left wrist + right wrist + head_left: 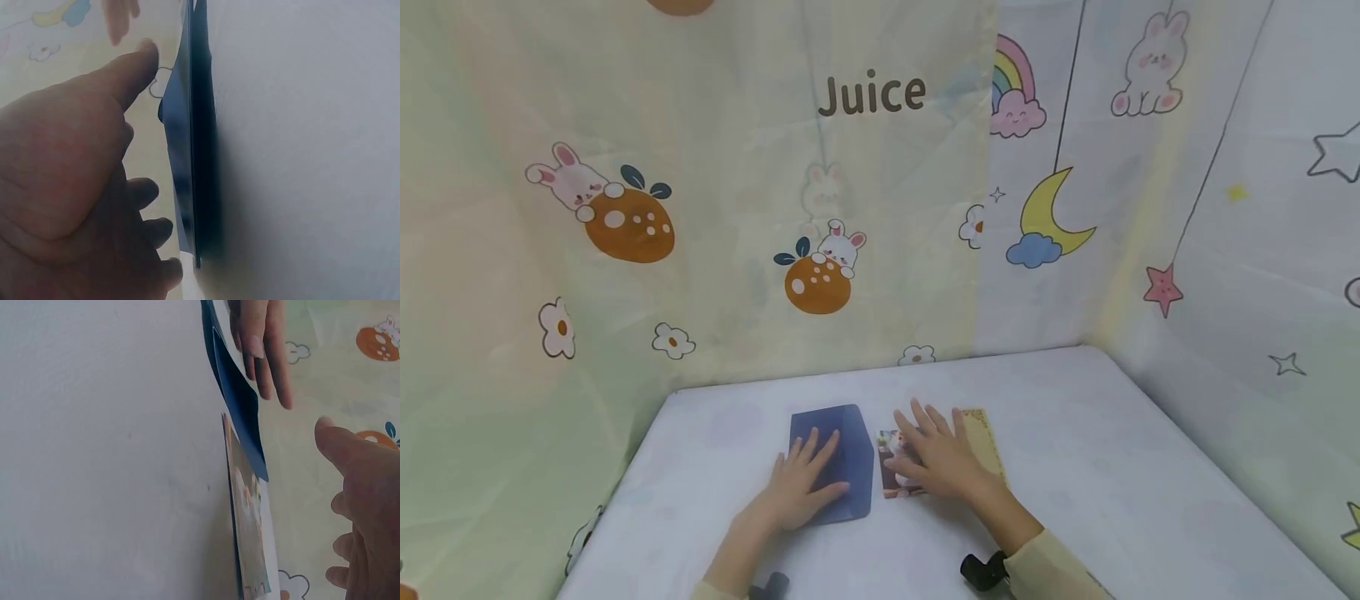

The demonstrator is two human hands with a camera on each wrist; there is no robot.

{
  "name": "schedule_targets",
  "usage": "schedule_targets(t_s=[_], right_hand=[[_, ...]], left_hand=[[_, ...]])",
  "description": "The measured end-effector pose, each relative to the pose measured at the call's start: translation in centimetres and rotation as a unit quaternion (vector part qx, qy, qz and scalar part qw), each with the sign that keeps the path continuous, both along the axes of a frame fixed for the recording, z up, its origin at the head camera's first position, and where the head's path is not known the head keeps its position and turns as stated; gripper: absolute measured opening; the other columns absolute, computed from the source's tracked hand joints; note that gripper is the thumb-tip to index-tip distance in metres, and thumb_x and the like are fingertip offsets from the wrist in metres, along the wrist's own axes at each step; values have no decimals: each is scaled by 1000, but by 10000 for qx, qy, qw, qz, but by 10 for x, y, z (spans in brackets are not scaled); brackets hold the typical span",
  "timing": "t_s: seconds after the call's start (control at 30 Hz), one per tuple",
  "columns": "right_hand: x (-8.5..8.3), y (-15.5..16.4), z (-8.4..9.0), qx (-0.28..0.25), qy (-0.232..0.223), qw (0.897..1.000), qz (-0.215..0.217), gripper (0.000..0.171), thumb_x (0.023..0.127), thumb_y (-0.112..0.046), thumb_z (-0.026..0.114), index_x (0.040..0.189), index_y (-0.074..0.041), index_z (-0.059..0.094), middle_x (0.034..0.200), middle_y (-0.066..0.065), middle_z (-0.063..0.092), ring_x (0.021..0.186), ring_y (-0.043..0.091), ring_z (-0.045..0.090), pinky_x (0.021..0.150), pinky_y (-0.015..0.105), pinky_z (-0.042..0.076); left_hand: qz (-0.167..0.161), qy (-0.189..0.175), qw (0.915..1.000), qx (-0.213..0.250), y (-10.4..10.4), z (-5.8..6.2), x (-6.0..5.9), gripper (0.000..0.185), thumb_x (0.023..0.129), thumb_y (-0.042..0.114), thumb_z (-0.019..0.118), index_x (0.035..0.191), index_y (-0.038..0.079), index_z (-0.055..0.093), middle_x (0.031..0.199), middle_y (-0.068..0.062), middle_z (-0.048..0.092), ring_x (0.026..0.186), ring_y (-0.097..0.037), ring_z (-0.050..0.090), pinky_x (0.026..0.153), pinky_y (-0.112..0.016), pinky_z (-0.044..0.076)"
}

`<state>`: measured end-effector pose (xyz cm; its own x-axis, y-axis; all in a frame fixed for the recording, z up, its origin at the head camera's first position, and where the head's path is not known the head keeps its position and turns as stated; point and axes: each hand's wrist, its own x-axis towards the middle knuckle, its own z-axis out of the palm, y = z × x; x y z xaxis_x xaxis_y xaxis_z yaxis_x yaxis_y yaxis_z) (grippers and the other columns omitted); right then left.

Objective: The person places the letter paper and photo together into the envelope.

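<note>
Cloth covers everything you work on: the table [1075, 467] wears a pale, smooth sheet, and soft printed curtains [625, 275] with rabbits, oranges and the word "Juice" hang behind and to the sides. On that sheet, near the middle and close to you, lies the dark blue envelope [838, 458], a flat paper rectangle with a pointed flap open toward its right side; your left hand [801, 487] rests flat on it, fingers straight and spread, gripping nothing. Just right of it, touching or nearly so, lies the photo card [891, 467], glossy and thin, with a yellowish card [983, 437] beyond it; your right hand [936, 458] lies open across both, fingers extended, pressing rather than holding. Judge all three as very light, thin and easily creased: the envelope is likely stiff enough to keep its shape but will slide on the smooth sheet unless pinned, and the glossy photo looks slippery and prone to fingerprints. Take each by an edge or corner, lifting with a fingertip first, since they lie flush to the cloth.
</note>
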<state>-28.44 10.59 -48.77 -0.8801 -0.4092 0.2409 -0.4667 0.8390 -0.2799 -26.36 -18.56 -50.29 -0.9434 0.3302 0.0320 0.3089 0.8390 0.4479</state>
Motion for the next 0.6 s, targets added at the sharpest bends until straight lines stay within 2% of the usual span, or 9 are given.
schedule_targets(t_s=[0.2, 0.33, 0.6], right_hand=[[-2, -16, 1, 172, -235, 9993, 254, 79, 98, -69, 50, 162, -24, 37, 172, 11, 27, 158, 38, 27, 125, 74, 6], [-3, -29, 1, 237, -430, 9975, 512, 78, 100, -67, 51, 162, -21, 37, 171, 11, 31, 157, 40, 31, 126, 73, 6], [-1, -48, -3, 430, -407, 9954, 748, 73, 101, -57, 56, 161, -18, 39, 167, 11, 39, 153, 37, 39, 125, 74, 10]], left_hand=[[-196, -43, 9998, 8, -4, -4, -2, 82, 98, 62, 58, 165, 27, 27, 172, -25, 16, 157, -55, 12, 123, -76, 10], [-204, -126, 9997, -54, -3, -7, -3, 83, 97, 64, 58, 165, 27, 27, 172, -24, 17, 157, -54, 13, 124, -75, 11], [-262, -134, 9995, -126, -3, -8, -3, 83, 97, 68, 55, 165, 31, 26, 171, -26, 17, 156, -55, 13, 122, -78, 11]])
